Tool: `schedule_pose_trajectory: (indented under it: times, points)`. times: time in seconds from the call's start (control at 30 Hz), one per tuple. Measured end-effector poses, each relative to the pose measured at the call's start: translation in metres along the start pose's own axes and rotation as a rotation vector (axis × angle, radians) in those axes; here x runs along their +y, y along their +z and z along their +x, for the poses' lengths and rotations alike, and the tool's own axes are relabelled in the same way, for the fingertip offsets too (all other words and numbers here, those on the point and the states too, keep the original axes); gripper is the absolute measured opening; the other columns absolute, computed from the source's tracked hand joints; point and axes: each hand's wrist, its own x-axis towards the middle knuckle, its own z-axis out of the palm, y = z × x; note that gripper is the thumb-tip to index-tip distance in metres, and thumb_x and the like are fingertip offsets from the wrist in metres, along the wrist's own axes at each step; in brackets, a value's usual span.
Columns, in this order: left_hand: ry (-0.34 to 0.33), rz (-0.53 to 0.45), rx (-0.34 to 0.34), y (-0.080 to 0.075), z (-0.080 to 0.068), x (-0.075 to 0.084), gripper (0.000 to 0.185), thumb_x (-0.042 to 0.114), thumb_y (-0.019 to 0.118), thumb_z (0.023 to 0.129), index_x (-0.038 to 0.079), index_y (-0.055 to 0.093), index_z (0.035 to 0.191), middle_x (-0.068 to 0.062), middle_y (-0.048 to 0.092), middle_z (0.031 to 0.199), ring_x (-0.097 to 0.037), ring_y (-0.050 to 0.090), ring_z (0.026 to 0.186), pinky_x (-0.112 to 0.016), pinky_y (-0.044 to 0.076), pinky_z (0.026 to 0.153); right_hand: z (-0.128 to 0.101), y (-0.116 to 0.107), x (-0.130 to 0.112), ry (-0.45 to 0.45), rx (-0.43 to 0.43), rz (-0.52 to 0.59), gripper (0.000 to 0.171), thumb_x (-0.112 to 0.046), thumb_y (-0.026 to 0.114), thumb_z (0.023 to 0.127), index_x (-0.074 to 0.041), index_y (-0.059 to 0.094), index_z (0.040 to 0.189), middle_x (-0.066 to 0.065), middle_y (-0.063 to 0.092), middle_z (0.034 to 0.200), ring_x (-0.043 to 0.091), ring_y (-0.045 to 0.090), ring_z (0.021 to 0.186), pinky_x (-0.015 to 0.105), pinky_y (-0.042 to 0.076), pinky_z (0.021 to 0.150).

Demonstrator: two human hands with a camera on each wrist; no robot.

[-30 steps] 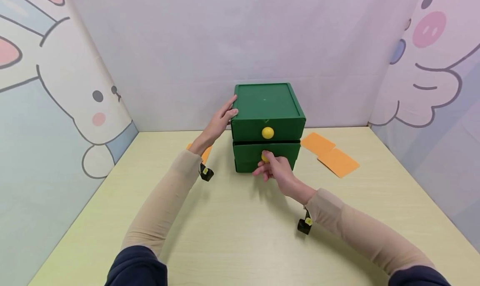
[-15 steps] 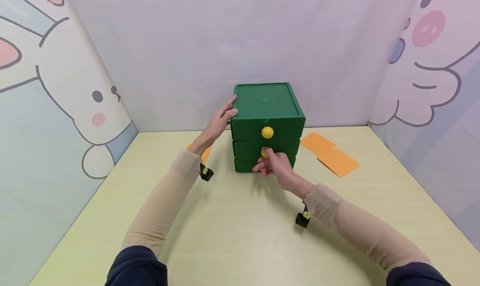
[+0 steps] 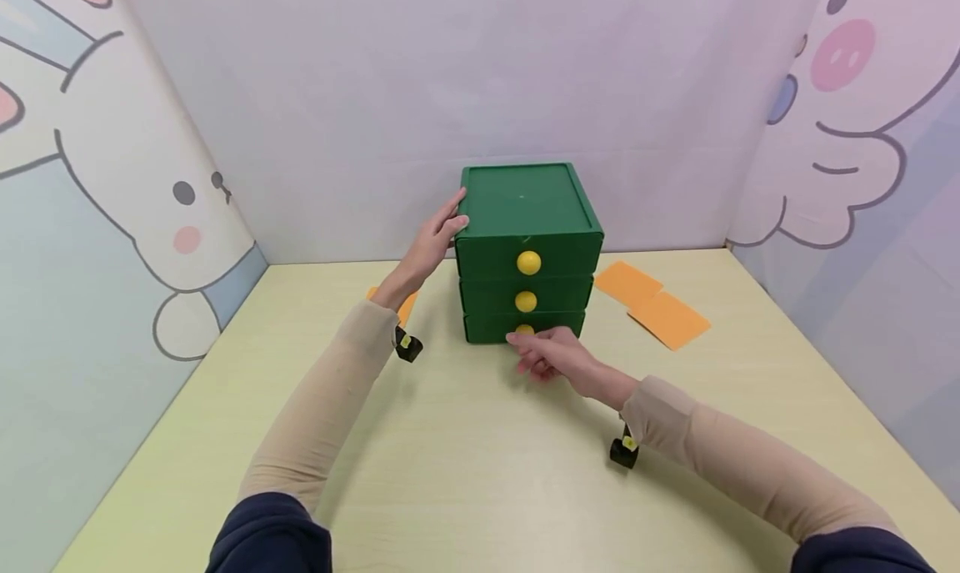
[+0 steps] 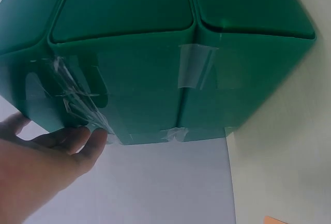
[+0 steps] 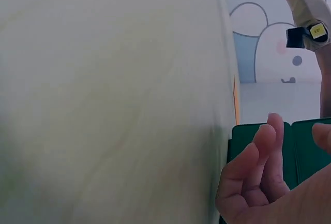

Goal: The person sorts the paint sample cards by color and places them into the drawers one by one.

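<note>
A green three-drawer cabinet (image 3: 525, 199) stands against the back wall, its drawer fronts lined up. Round yellow knobs mark the top drawer (image 3: 528, 263), the middle drawer (image 3: 550, 294) and the bottom drawer (image 3: 487, 329). My left hand (image 3: 433, 241) rests against the cabinet's left side near the top edge; in the left wrist view its fingertips touch the taped side wall. In front of the bottom knob (image 3: 524, 329), which it partly hides, is my right hand (image 3: 562, 358). Its fingers (image 5: 264, 146) are loosely bent in the right wrist view, with the thumb apart from them and nothing seen between.
Two orange sheets (image 3: 669, 319) lie on the pale table (image 3: 450, 456) right of the cabinet. Another orange piece (image 3: 407, 308) is partly hidden under my left wrist. Cartoon-printed walls (image 3: 660, 98) enclose the table at the back and both sides.
The middle drawer, pulled out a little at first, has gone in flush. My right hand has left its knob and moved down to the bottom one. My left hand stays on the cabinet's side.
</note>
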Motion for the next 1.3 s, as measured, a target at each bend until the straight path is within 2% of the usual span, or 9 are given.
schedule_pose_trajectory:
  times: [0.23,0.47,0.67,0.83,1.3]
  points:
    - [-0.005,0.0,0.004,0.0,-0.002,0.003,0.057,0.041,0.039,0.102,0.034,0.018,0.155,0.006,0.015,0.163,-0.019,0.021,0.149,-0.049,0.031,0.115,0.005,0.004,0.006,0.094,0.049,0.103,0.048,-0.045,0.064,0.089,0.002,0.059,0.101,0.003,0.072,0.073,0.012,0.056,0.051,0.025,0.051,0.055]
    - [-0.007,0.009,-0.008,0.001,-0.001,0.002,0.057,0.041,0.039,0.102,0.034,0.018,0.155,0.007,0.014,0.163,-0.018,0.02,0.15,-0.048,0.031,0.116,0.015,0.007,0.008,0.123,0.091,0.167,0.045,-0.038,0.059,0.094,0.006,0.061,0.104,0.003,0.073,0.071,0.012,0.057,0.046,0.024,0.052,0.052]
    - [-0.008,0.006,-0.003,0.0,-0.001,0.002,0.058,0.04,0.039,0.102,0.032,0.018,0.155,0.006,0.014,0.163,-0.019,0.02,0.15,-0.049,0.031,0.116,0.018,0.011,0.009,0.112,0.129,0.175,0.045,-0.034,0.057,0.095,0.009,0.062,0.107,0.002,0.073,0.069,0.01,0.057,0.045,0.023,0.052,0.049]
    - [-0.01,0.009,-0.004,-0.001,-0.002,0.002,0.058,0.041,0.039,0.102,0.033,0.017,0.155,0.006,0.015,0.163,-0.018,0.02,0.15,-0.048,0.031,0.116,0.017,0.014,0.01,0.101,0.135,0.173,0.044,-0.033,0.058,0.096,0.009,0.065,0.104,0.003,0.073,0.07,0.01,0.057,0.045,0.024,0.052,0.049]
    - [-0.005,0.008,-0.006,-0.001,-0.001,0.002,0.059,0.04,0.039,0.102,0.031,0.017,0.155,0.004,0.015,0.163,-0.019,0.02,0.15,-0.049,0.032,0.115,-0.004,0.021,0.016,0.086,0.086,0.129,0.046,-0.036,0.059,0.095,0.008,0.065,0.106,0.005,0.074,0.074,0.012,0.058,0.045,0.024,0.053,0.051]
